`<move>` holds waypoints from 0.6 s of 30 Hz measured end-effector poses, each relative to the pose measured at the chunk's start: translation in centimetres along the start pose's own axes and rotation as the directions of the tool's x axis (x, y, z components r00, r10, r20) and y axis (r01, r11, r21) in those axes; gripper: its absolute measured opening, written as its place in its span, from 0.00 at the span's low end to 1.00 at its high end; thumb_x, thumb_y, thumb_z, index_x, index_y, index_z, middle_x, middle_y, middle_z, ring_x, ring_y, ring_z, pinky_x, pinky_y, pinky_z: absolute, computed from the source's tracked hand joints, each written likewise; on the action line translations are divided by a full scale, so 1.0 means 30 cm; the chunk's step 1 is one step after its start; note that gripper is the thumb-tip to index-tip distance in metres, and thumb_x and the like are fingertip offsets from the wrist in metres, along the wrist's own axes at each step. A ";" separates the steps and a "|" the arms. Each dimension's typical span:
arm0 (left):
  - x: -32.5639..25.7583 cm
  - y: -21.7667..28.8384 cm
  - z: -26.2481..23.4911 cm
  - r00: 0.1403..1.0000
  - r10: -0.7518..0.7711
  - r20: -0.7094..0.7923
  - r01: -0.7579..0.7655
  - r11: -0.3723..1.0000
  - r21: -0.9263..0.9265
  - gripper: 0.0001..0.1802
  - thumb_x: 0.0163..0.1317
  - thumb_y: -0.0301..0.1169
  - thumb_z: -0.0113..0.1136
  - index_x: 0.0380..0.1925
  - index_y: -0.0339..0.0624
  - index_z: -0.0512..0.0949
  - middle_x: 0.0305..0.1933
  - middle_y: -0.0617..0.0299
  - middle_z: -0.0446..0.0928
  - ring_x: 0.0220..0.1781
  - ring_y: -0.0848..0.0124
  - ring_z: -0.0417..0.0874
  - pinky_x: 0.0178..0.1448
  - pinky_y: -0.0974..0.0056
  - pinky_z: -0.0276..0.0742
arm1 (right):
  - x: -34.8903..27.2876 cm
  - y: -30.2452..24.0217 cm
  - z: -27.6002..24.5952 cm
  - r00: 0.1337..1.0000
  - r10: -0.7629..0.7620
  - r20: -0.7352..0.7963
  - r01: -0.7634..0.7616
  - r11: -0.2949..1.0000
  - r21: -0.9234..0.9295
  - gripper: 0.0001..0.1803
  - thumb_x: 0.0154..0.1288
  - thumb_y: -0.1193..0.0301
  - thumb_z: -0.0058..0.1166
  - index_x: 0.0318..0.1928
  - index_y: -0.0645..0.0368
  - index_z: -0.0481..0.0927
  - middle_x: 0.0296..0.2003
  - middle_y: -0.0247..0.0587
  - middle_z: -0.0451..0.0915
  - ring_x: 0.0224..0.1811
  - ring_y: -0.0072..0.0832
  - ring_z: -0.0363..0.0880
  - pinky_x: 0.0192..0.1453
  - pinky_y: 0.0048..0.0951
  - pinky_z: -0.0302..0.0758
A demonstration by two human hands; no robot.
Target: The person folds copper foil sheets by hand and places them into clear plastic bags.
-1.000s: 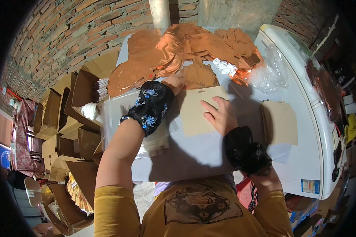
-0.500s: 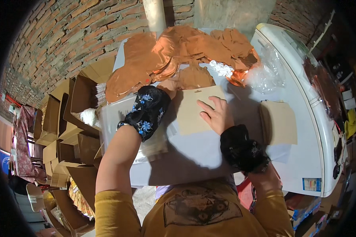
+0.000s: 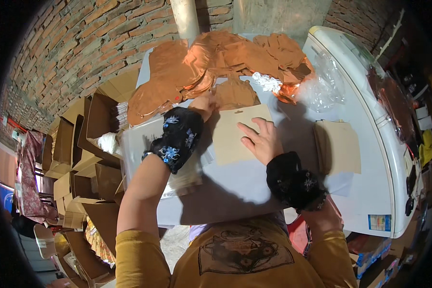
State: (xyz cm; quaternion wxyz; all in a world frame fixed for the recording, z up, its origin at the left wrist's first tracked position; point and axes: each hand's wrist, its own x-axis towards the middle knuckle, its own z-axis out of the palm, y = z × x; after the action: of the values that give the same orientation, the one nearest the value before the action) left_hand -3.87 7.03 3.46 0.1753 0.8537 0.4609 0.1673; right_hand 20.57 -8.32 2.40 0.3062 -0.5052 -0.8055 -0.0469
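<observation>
A beige card (image 3: 235, 137) with a small slot at its top edge lies flat before me. My right hand (image 3: 261, 140) rests on its right part, fingers spread, holding nothing. Just beyond the card is a smaller copper-coloured foil piece (image 3: 236, 93). My left hand (image 3: 204, 104) reaches between the card's upper left corner and that foil piece. Its fingers are small and partly hidden, so their grip does not show clearly. A large heap of shiny copper foil pieces (image 3: 177, 72) covers the far side of the table. Dark flowered sleeve covers sit on both forearms.
Clear plastic bags (image 3: 146, 139) lie under my left forearm. A stack of beige cards (image 3: 342, 146) stands at the right. Crumpled white material (image 3: 268, 82) and clear plastic film (image 3: 324, 91) lie beyond it. A white appliance (image 3: 389, 158) edges the right side; open cardboard boxes (image 3: 103, 115) crowd the left.
My left hand has shifted slightly, its fingers now nearer the smaller foil piece's left edge. The right hand stays on the card, fingers still spread.
</observation>
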 end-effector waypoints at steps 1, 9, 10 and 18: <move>-0.001 0.003 0.008 1.000 0.003 -0.002 -0.003 1.000 0.002 0.17 0.63 0.21 0.50 0.46 0.47 0.84 0.45 0.54 0.80 0.50 0.56 0.83 0.56 0.57 0.78 | -0.006 0.005 -0.001 1.000 -0.003 0.000 0.003 1.000 -0.020 0.24 0.63 0.60 0.62 0.61 0.37 0.79 0.55 0.42 0.71 0.55 0.43 0.68 0.60 0.43 0.70; 0.029 0.012 0.061 0.856 -0.386 -0.346 0.328 0.920 -0.214 0.14 0.61 0.34 0.61 0.41 0.35 0.80 0.38 0.45 0.83 0.44 0.50 0.85 0.48 0.53 0.79 | -0.006 0.003 -0.009 0.999 0.028 0.038 -0.026 0.998 -0.049 0.25 0.65 0.58 0.60 0.63 0.35 0.77 0.58 0.42 0.70 0.56 0.45 0.67 0.63 0.42 0.69; 0.036 0.011 0.066 0.864 -0.360 -0.353 0.306 0.931 -0.201 0.15 0.61 0.35 0.62 0.42 0.36 0.80 0.38 0.45 0.83 0.43 0.50 0.85 0.48 0.53 0.79 | -0.003 -0.001 -0.009 0.998 0.033 0.048 -0.031 0.999 -0.045 0.25 0.65 0.59 0.60 0.64 0.35 0.77 0.58 0.42 0.70 0.56 0.45 0.67 0.63 0.43 0.69; 0.139 0.061 0.022 0.799 -0.582 -0.149 0.512 0.790 -0.337 0.27 0.59 0.49 0.70 0.43 0.33 0.79 0.37 0.50 0.84 0.42 0.59 0.86 0.47 0.59 0.79 | -0.010 0.008 0.001 0.997 0.051 0.057 -0.046 0.996 -0.077 0.24 0.66 0.55 0.56 0.63 0.35 0.77 0.58 0.41 0.70 0.58 0.41 0.67 0.64 0.42 0.67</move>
State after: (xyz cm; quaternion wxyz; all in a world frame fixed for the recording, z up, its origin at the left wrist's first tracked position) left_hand -0.07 9.52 4.25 0.2769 0.6208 0.6793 0.2764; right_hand 20.85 -8.41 2.16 0.2639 -0.5370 -0.7993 -0.0550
